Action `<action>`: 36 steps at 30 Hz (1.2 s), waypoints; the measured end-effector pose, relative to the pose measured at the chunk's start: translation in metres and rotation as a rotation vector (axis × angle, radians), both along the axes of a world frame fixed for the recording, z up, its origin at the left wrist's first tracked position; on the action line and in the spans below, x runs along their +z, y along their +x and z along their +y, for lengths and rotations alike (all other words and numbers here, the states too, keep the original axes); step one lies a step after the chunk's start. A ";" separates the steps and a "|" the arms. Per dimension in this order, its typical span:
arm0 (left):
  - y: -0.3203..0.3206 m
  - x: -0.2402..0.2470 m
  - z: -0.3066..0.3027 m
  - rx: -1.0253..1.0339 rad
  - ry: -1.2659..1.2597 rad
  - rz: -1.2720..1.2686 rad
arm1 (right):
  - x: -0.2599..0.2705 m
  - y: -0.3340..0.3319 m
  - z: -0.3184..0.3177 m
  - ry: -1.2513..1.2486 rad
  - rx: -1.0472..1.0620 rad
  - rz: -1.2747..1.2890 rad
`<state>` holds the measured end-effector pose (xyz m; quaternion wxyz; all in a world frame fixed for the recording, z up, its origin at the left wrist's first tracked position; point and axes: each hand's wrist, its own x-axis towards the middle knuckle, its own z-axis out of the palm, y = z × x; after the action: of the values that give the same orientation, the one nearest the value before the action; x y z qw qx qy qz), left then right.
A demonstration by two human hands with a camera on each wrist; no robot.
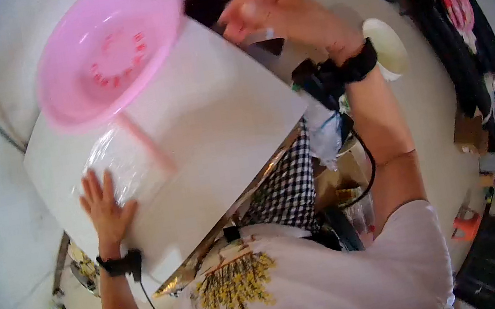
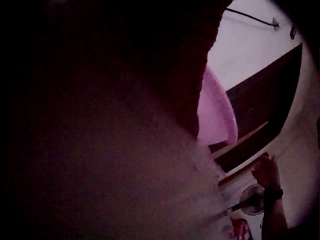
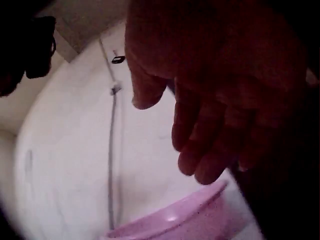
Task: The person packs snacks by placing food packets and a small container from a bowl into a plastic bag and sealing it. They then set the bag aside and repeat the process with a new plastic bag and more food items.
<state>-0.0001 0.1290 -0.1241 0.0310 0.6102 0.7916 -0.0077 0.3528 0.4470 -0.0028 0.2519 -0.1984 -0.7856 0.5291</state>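
Note:
My left hand lies with fingers spread on the white tabletop, at the near edge of a sheet of clear plastic film. A pink rod lies just right of the film, its far end close to the rim of a pink basin with red marks inside. Raised past the table's right edge is my right hand. In the right wrist view its fingers hang loosely bent with nothing in them, and the basin's rim shows below. The left wrist view is mostly dark.
A pale round container stands right of my right wrist. Beside the table's near right edge are a black-and-white checked cloth and a clear plastic bag. Dark garments lie farther right, with a cardboard box below.

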 end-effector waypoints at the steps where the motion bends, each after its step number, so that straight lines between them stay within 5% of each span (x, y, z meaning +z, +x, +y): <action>1: -0.006 -0.008 -0.003 -0.019 0.009 0.030 | -0.005 0.023 0.017 -0.020 -0.165 0.073; 5: -0.015 -0.016 -0.003 -0.108 0.016 0.077 | -0.091 0.091 0.105 0.149 -0.520 -0.124; 10: -0.026 -0.019 -0.005 -0.116 -0.067 0.116 | -0.213 0.109 0.175 0.215 -0.601 -0.339; 13: -0.026 -0.019 0.001 -0.206 0.008 0.019 | -0.259 0.102 0.198 0.240 -0.556 -0.478; 19: -0.011 -0.013 0.010 -0.141 -0.058 -0.022 | -0.346 0.034 0.228 0.410 -0.106 -0.962; 21: -0.016 -0.013 0.005 -0.105 -0.075 -0.081 | -0.433 0.013 0.239 0.484 0.061 -1.080; 28: -0.007 -0.009 0.017 -0.059 -0.097 -0.122 | -0.531 -0.004 0.143 0.562 0.389 -1.302; 32: -0.014 -0.013 0.003 -0.033 -0.110 -0.069 | -0.720 0.000 0.129 -0.337 0.040 -1.227; 36: -0.034 -0.020 -0.022 0.033 -0.177 -0.037 | -0.671 0.009 0.092 0.133 0.335 -1.350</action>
<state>-0.0346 0.1070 -0.1442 0.0993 0.5920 0.7971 -0.0658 0.3622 0.5394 -0.6738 -0.3649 -0.3441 -0.8211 0.2725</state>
